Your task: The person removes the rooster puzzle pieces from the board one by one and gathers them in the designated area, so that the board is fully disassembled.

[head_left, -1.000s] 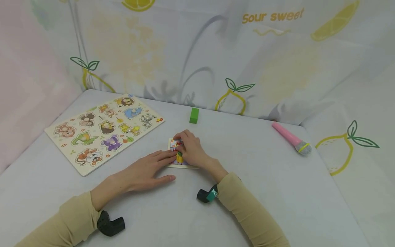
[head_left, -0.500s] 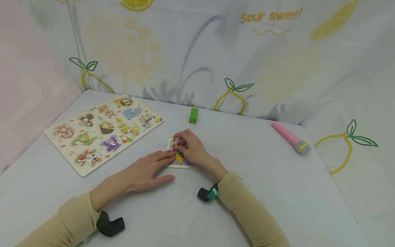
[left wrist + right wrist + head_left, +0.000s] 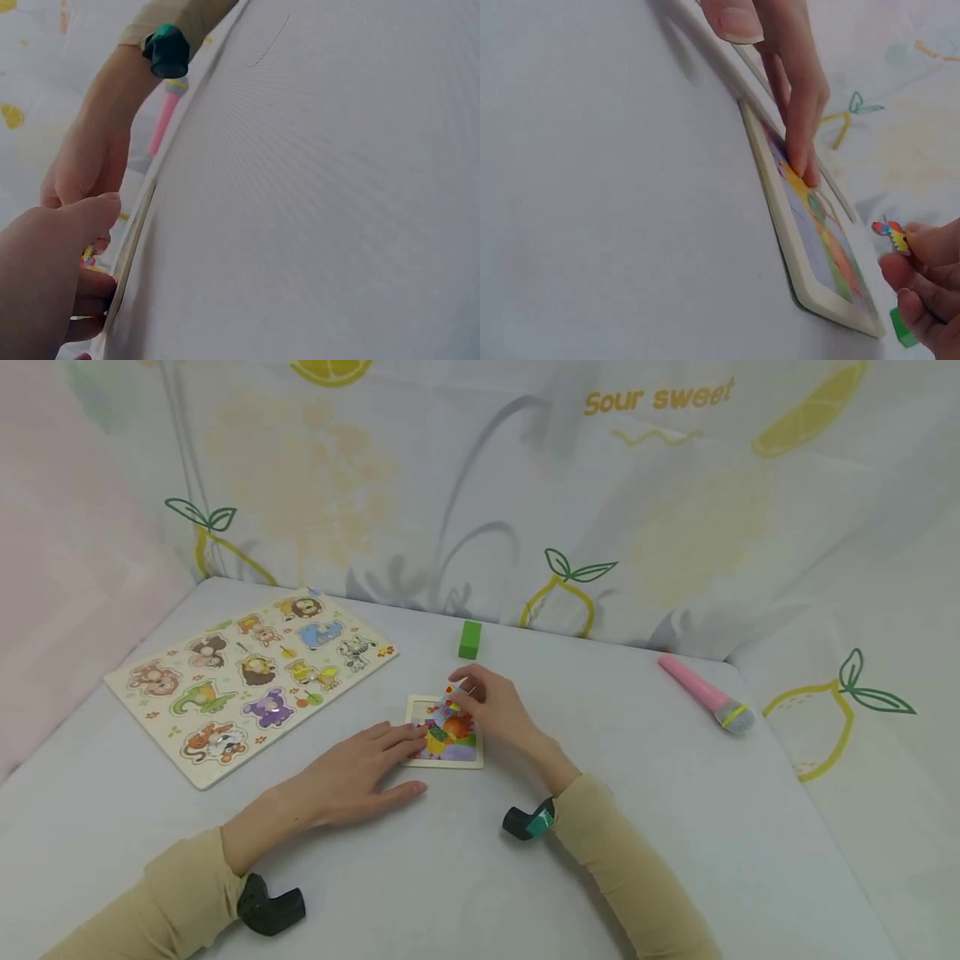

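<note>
In the head view, the left hand (image 3: 358, 777) is resting its straight fingers on the left part of the small puzzle (image 3: 444, 767), with the thumb standing apart, so this grip is clasping nothing. The right hand (image 3: 501, 703) is pinching a puzzle piece (image 3: 452, 697) near the far edge of the puzzle, which is lying on the bench (image 3: 450, 885). An animal board (image 3: 228, 675) is lying to the left, a green block (image 3: 469, 640) beyond, and a pink microphone (image 3: 705, 693) well apart to the right. In the left wrist view, the left fingers are touching the puzzle by its thin edge. In the right wrist view, the grip is clamping the piece between thumb and fingertips, raised apart from the puzzle.
</note>
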The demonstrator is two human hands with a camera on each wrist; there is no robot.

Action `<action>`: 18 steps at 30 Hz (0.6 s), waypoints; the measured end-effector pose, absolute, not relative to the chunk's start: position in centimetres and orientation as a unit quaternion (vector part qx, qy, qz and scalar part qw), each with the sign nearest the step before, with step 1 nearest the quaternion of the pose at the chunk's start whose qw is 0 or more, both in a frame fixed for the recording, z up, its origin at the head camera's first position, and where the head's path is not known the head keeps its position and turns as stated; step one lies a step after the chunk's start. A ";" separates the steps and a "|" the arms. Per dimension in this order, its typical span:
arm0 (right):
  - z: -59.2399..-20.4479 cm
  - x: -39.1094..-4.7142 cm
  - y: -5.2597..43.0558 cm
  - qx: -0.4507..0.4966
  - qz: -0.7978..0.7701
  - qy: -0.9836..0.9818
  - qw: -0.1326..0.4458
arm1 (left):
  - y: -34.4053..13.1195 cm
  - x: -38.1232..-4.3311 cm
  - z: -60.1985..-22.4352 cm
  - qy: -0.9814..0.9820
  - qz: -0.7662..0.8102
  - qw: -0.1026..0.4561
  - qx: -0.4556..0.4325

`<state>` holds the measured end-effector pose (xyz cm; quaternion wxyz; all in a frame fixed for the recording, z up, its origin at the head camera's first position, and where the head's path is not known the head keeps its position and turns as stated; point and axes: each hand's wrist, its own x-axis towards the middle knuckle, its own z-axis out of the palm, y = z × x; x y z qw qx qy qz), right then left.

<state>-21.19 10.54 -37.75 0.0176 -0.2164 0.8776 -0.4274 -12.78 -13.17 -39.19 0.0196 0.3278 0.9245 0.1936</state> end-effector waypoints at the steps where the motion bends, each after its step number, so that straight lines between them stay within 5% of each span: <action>1: -37.6 -21.2 11.0 -0.211 -0.430 0.878 0.018 | -13.1 -12.8 -39.2 0.925 0.190 0.016 0.328; 18: -37.2 -21.7 18.0 -0.106 -0.380 0.918 0.028 | -12.8 -12.5 -39.6 0.923 0.177 -0.001 0.341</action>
